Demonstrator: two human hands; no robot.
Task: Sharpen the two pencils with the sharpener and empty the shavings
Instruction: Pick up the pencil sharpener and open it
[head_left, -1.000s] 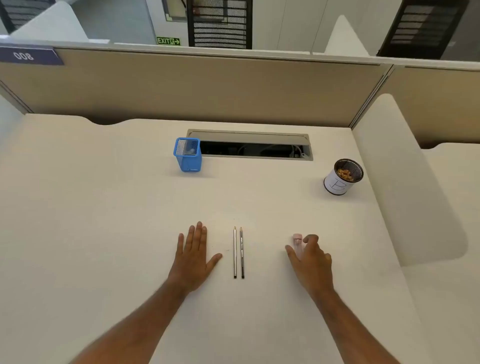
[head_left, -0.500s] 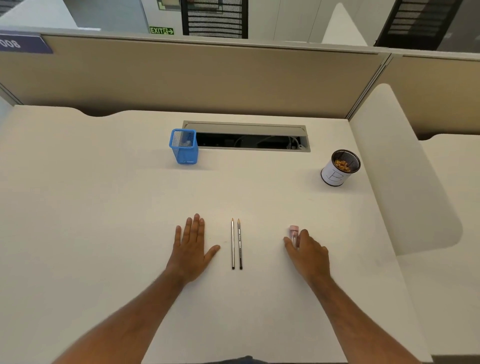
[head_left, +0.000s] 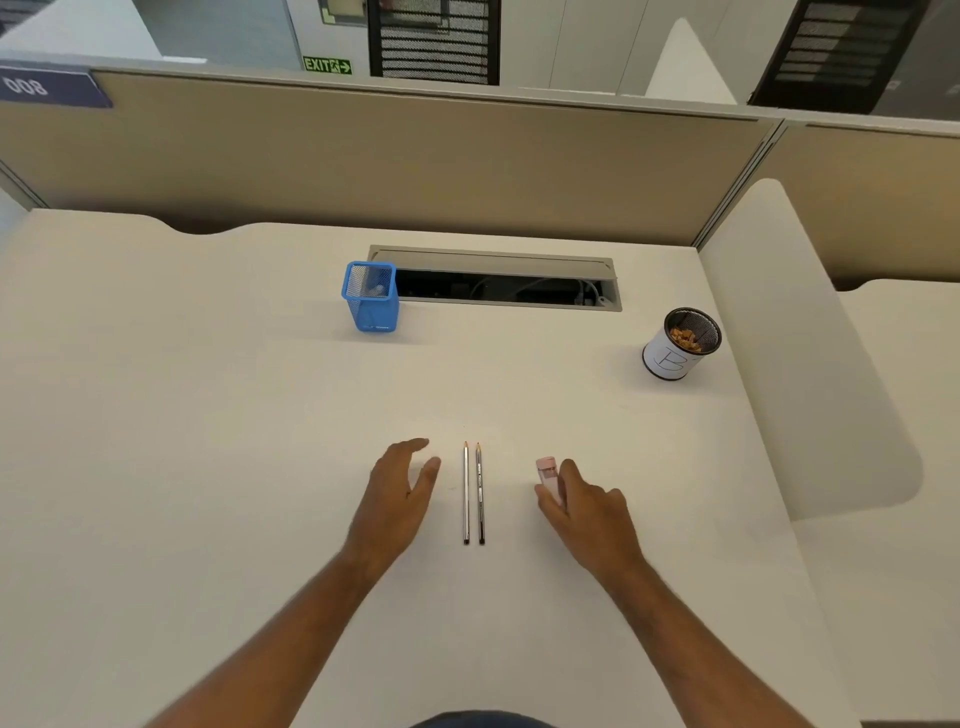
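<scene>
Two pencils (head_left: 473, 493) lie side by side on the counter (head_left: 208, 441), tips pointing away from you, just in front of you at centre. Pink sharpener (head_left: 548, 478) sits just right of them, your right hand (head_left: 587, 512) wrapped around it, grip closed on it, fingers curled at its sides. Your left hand (head_left: 397, 493) hovers just left of the pencils, grip open, fingers spread loosely, holding nothing. Farther back: blue mesh holder (head_left: 370, 297) to the left, beside the cable slot (head_left: 493, 278). White cup (head_left: 678, 345) with orange shavings inside stands far right.
</scene>
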